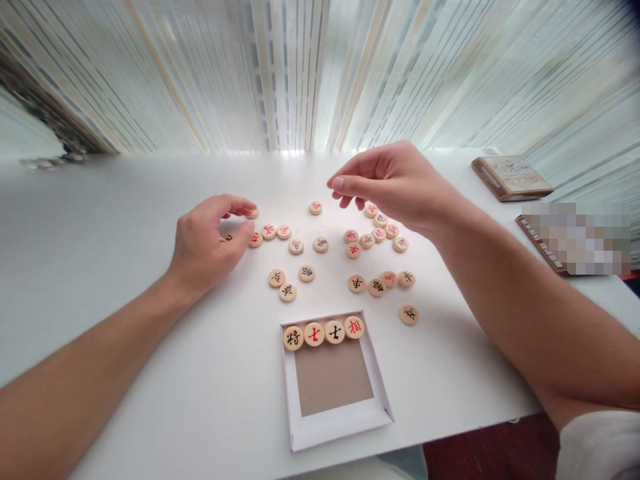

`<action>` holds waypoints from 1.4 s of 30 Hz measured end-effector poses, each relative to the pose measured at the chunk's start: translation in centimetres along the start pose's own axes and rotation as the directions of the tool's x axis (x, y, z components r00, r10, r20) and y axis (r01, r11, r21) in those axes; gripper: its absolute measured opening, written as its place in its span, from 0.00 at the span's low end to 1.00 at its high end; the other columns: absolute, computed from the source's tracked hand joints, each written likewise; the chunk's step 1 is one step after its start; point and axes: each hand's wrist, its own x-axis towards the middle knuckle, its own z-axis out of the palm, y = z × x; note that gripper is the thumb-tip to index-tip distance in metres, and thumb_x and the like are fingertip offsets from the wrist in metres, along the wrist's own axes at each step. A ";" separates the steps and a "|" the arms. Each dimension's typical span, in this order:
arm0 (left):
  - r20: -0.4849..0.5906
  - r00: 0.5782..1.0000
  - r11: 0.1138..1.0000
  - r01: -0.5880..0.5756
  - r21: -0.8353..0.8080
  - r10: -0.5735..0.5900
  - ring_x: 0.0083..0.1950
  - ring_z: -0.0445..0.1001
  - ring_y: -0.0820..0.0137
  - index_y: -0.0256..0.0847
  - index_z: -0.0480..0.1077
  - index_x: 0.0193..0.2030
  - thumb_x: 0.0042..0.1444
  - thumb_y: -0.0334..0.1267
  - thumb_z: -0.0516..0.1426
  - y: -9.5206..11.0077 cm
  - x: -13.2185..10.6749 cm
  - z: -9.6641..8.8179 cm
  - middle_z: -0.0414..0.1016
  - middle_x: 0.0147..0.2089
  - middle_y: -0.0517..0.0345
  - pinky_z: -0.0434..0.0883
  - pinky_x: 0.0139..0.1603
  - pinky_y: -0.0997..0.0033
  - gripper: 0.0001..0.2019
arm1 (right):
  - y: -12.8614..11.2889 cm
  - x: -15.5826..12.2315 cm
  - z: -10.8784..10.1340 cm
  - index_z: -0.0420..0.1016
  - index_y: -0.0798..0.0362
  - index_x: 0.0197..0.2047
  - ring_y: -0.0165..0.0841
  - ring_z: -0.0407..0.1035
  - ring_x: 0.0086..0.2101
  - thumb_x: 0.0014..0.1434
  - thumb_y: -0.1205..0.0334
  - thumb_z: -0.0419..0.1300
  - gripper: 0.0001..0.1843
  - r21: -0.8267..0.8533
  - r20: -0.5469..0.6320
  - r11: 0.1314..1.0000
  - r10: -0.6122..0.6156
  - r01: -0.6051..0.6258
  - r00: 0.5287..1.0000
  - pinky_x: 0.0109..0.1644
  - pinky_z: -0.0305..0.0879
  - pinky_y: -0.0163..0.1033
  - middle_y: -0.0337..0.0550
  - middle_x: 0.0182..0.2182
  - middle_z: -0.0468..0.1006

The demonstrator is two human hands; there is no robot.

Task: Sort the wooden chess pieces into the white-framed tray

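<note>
My left hand (pixel 213 233) rests low over the table's left side, thumb and forefinger apart. Its fingertips touch a round wooden Chinese chess piece (pixel 254 214). Another black-marked piece (pixel 229 237) is partly hidden under that hand, and a red-marked piece (pixel 255 239) lies at the thumb tip. My right hand (pixel 385 177) hovers above the table with thumb and forefinger drawn together; nothing shows between them. Below it lies a lone red piece (pixel 315 208). A shallow white box (pixel 340 420) holds a row of several pieces, including a black one (pixel 293 338), along its far edge.
Several red and black pieces lie scattered across the white table, some in a cluster (pixel 379 234) under my right forearm. One black piece (pixel 409 315) sits right of the box. A brown box (pixel 513 178) lies at the far right, and a striped curtain (pixel 300 73) hangs behind.
</note>
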 end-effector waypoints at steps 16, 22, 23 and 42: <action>0.011 0.999 0.999 0.048 -0.018 -0.048 0.52 0.82 0.58 0.48 0.81 0.45 0.62 0.35 0.61 -0.2 0.1 0.1 0.85 0.51 0.54 0.77 0.55 0.57 0.08 | -0.1 -0.1 -0.2 0.87 0.55 0.38 0.36 0.77 0.31 0.62 0.58 0.72 0.08 -0.042 0.044 0.999 0.004 -0.002 0.999 0.29 0.68 0.39 0.47 0.30 0.85; 0.043 0.998 0.999 0.046 0.006 -0.046 0.55 0.82 0.59 0.42 0.81 0.48 0.63 0.35 0.59 -0.4 0.0 -0.1 0.85 0.52 0.50 0.77 0.56 0.59 0.10 | 0.8 0.3 -0.6 0.89 0.54 0.40 0.33 0.76 0.30 0.63 0.55 0.70 0.11 -0.064 0.059 0.998 0.017 -0.013 0.998 0.28 0.67 0.37 0.47 0.31 0.86; 0.043 0.998 0.999 0.049 0.003 -0.049 0.55 0.82 0.59 0.42 0.80 0.48 0.63 0.35 0.59 -0.3 -0.1 -0.1 0.85 0.52 0.50 0.77 0.56 0.59 0.10 | 0.8 0.3 -0.6 0.89 0.54 0.40 0.33 0.76 0.30 0.63 0.54 0.70 0.12 -0.068 0.058 0.998 0.021 -0.017 0.998 0.28 0.67 0.37 0.47 0.31 0.86; -0.120 0.939 0.899 0.263 -0.351 -0.322 0.52 0.83 0.61 0.41 0.80 0.45 0.52 0.29 0.59 -2.4 0.8 -0.2 0.85 0.47 0.51 0.78 0.56 0.62 0.14 | 0.7 0.1 -1.1 0.90 0.51 0.39 0.38 0.78 0.32 0.64 0.54 0.71 0.09 -0.041 0.023 0.999 0.018 -0.017 1.000 0.25 0.70 0.39 0.49 0.32 0.86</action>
